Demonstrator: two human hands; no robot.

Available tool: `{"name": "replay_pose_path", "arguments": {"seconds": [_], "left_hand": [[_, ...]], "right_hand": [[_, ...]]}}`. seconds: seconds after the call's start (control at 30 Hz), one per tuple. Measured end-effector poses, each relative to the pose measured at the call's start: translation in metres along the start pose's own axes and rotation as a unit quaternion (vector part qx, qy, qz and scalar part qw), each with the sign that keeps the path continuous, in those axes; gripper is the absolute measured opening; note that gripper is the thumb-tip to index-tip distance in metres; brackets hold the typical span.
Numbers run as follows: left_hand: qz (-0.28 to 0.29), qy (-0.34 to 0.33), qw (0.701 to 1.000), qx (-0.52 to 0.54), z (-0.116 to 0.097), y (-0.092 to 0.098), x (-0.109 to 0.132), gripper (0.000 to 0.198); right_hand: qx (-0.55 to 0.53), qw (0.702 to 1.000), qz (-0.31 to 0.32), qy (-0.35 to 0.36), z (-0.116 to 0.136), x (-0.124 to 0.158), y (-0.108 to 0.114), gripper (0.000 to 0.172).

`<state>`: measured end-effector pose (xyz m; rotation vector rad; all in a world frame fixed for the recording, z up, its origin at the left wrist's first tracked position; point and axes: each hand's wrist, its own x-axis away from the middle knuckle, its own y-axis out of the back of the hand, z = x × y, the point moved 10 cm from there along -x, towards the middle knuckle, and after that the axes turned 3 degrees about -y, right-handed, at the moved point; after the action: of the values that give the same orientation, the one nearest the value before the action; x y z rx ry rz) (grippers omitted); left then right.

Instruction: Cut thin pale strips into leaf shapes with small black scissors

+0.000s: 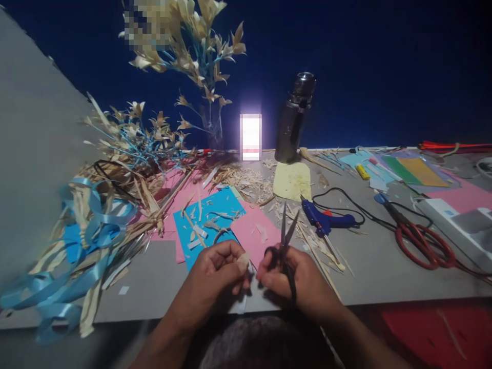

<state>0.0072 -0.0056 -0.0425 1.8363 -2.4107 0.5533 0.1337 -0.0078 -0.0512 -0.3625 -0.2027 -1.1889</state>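
My left hand (225, 269) is closed, with a small pale piece of dried husk (245, 257) pinched between thumb and fingers. My right hand (302, 279) holds black-handled scissors (285, 237), their blades pointing away from me and slightly parted. The two hands are close together at the table's front edge, and the blades do not touch the pale piece. Just beyond them lie a pink paper sheet (255, 233) and a blue paper sheet (207, 215) strewn with cut scraps. A blue glue gun (326, 218) rests to the right of the scissors.
Blue ribbon (73, 287) and dried husk strips (154, 205) cover the left side. Husk flowers on blue stems (211, 66) stand behind, beside a dark flask (294, 123) and a glowing light (250, 136). Large red-handled scissors (423, 246) and a white device (461, 225) lie right.
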Motion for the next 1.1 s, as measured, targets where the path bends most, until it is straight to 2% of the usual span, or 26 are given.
{"name": "replay_pose_path", "arguments": {"seconds": [0.07, 0.2, 0.27, 0.37, 0.47, 0.6, 0.8, 0.97, 1.1], "left_hand": [[0.001, 0.012, 1.000, -0.012, 0.004, -0.001, 0.000, 0.027], [0.001, 0.009, 0.998, -0.057, 0.006, -0.002, 0.001, 0.028], [-0.018, 0.002, 0.998, -0.059, 0.006, 0.002, 0.001, 0.026], [-0.073, -0.020, 0.997, 0.001, 0.005, 0.011, -0.001, 0.021], [-0.088, -0.028, 0.991, 0.095, 0.002, 0.011, -0.003, 0.019], [-0.083, -0.023, 0.986, 0.140, -0.011, 0.009, -0.004, 0.020], [-0.121, -0.021, 0.987, 0.109, -0.022, 0.016, -0.001, 0.023], [-0.129, -0.049, 0.990, 0.028, -0.028, 0.019, 0.001, 0.020], [-0.109, -0.077, 0.989, -0.057, -0.040, 0.020, 0.001, 0.016]], "right_hand": [[0.011, 0.999, -0.035, 0.023, 0.013, -0.002, 0.006, 0.029], [0.024, 0.996, -0.060, 0.065, 0.028, -0.005, 0.006, 0.028], [0.016, 0.994, -0.085, 0.069, 0.028, -0.007, 0.008, 0.025], [-0.007, 0.992, -0.111, 0.065, 0.023, -0.010, 0.009, 0.024], [-0.022, 0.998, -0.055, 0.027, 0.013, -0.009, 0.002, 0.028], [0.050, 0.996, 0.059, -0.045, -0.005, 0.004, -0.006, 0.022], [0.108, 0.985, 0.094, -0.100, -0.034, 0.015, 0.000, 0.010], [0.125, 0.980, 0.130, -0.085, -0.031, 0.015, -0.008, 0.012], [0.098, 0.974, 0.164, -0.119, -0.030, 0.017, -0.014, 0.014]]}}
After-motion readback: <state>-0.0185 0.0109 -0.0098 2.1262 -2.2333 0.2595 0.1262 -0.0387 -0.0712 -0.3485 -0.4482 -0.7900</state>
